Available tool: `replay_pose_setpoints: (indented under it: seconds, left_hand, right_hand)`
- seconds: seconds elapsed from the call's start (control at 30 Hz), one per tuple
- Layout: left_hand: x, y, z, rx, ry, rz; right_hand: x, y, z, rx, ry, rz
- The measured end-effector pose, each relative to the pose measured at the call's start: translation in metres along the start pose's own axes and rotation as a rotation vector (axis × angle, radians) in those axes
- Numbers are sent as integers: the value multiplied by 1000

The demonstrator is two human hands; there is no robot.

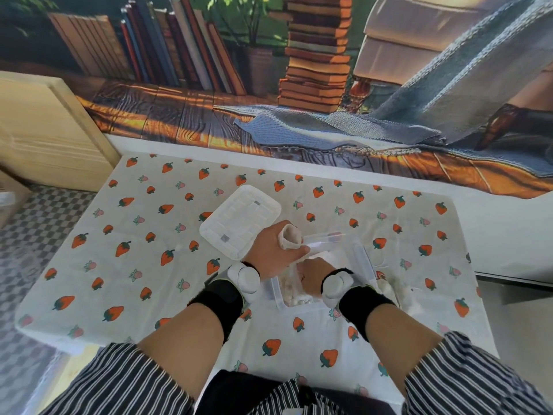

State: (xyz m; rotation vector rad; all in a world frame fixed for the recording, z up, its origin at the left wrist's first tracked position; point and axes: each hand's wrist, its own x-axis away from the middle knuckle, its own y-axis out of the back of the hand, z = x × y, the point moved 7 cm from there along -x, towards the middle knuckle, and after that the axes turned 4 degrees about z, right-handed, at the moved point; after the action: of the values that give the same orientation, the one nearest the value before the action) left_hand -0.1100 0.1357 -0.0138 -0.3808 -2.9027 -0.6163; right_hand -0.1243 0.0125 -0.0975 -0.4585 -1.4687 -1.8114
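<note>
A clear plastic box stands open on the strawberry-print tablecloth, with small white pieces inside it. My left hand hovers over the box's far left corner and grips a rolled white cloth-like thing. Just right of that hand, a clear plastic strip sticks out. My right hand reaches down into the box. Its fingers are hidden among the contents, so what they hold does not show. Both wrists wear black bands with white round pods.
The box's white lid lies flat on the cloth, behind and left of the box. A pale wooden board leans at the far left. A printed backdrop of books hangs behind the table. The table's edges fall off left and right.
</note>
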Motion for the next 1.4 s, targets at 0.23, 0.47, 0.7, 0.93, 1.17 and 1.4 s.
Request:
replay_pose_setpoints:
  seconds: [0.23, 0.47, 0.7, 0.93, 1.17, 1.4]
  left_hand:
    - [3, 3, 11, -37, 7, -4]
    - [4, 1, 11, -22, 17, 13]
    - [3, -1, 15, 3, 30, 20]
    - [2, -4, 15, 5, 74, 40]
    - [-1, -2, 5, 0, 93, 34]
    - [-1, 2, 11, -7, 107, 30]
  right_hand:
    - [-11, -20, -12, 42, -52, 38]
    - [-7, -16, -7, 28, -19, -18]
    - [10, -1, -2, -56, -12, -83]
    - [15, 10, -27, -344, -30, 40]
    - [8, 4, -38, -577, -27, 82]
    - [13, -7, -44, -991, -93, 249]
